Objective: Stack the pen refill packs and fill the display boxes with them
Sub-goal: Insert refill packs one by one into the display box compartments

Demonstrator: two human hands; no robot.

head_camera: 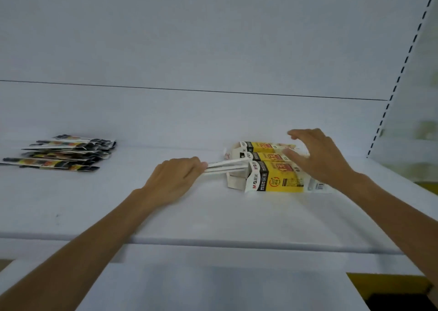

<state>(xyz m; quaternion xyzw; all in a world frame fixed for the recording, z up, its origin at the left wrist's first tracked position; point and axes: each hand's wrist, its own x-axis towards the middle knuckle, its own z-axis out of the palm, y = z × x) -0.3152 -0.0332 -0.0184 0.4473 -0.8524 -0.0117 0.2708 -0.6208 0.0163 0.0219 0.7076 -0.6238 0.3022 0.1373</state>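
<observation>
Three yellow-and-white display boxes lie side by side on the white shelf, their open ends facing left; the nearest box (277, 179) is largest in view. My left hand (176, 180) pinches a thin bundle of pen refill packs (225, 165), white side showing, whose far end sits inside the mouth of the nearest box. My right hand (317, 159) hovers with fingers spread over the boxes, touching or just above the middle box (265, 156). A loose pile of refill packs (64, 153) lies at the far left of the shelf.
The white shelf (213, 216) has its front edge near me and a white back panel behind. A slotted upright (400, 73) stands at the right. A lower shelf shows below the front edge.
</observation>
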